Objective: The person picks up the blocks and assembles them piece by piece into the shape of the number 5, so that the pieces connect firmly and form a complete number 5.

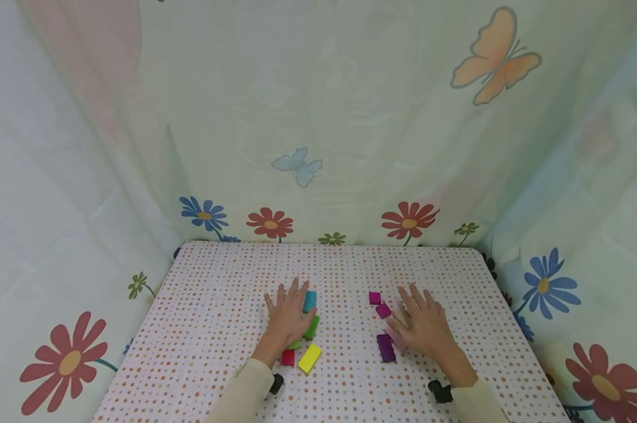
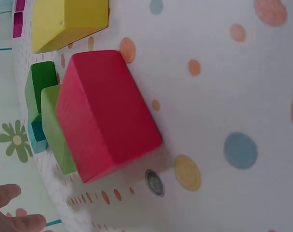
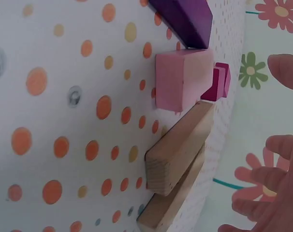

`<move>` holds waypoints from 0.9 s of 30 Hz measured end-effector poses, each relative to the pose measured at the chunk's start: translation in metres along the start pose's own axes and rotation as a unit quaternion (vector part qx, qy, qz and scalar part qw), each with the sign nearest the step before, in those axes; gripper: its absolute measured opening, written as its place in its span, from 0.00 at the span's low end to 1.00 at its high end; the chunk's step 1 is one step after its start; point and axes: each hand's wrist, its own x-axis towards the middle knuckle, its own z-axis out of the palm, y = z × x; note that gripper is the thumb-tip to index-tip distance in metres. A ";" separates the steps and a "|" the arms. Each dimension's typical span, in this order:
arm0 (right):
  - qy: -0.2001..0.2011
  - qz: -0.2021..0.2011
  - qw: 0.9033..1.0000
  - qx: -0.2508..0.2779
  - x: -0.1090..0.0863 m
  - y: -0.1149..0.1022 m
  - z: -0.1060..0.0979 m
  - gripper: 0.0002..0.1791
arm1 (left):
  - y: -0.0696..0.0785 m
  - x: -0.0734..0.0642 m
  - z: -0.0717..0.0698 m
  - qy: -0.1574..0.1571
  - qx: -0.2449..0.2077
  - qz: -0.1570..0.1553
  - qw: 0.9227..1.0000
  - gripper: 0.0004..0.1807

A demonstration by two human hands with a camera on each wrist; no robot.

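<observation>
My left hand point(image 1: 287, 314) is spread flat over a group of coloured blocks, fingers straight and holding none. Around it lie a teal block point(image 1: 310, 301), a green block point(image 1: 312, 328), a light green block point(image 2: 53, 130), a red block point(image 2: 105, 113) and a yellow block point(image 1: 310, 359). My right hand point(image 1: 426, 326) also has its fingers extended, above a second group. A purple block point(image 1: 386, 348), a pink block point(image 3: 183, 79), two magenta blocks point(image 1: 374, 298) and two plain wooden blocks point(image 3: 178, 150) lie beneath or left of it. The wooden ones are mostly hidden by this hand in the head view.
A dotted cloth covers the table point(image 1: 345, 388). Behind and at both sides hangs a curtain point(image 1: 350, 117) printed with flowers and butterflies. Black straps with small devices point(image 1: 440, 392) sit at the wrists, by the cream sleeves point(image 1: 241, 393).
</observation>
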 end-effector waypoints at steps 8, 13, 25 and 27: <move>-0.028 0.039 0.999 0.025 -0.006 0.011 0.002 0.46 | 0.001 -0.001 0.002 0.023 -0.010 -0.023 0.999 0.36; -0.042 0.059 0.997 0.035 -0.010 0.020 0.002 0.44 | 0.002 0.000 0.003 0.037 -0.016 -0.026 0.999 0.34; -0.007 0.075 0.997 0.034 -0.023 0.040 0.010 0.32 | 0.000 0.004 0.009 0.029 -0.017 -0.054 0.998 0.33; 0.000 0.074 0.997 0.039 -0.025 0.042 0.012 0.28 | 0.000 0.004 0.011 0.031 -0.015 -0.058 0.998 0.32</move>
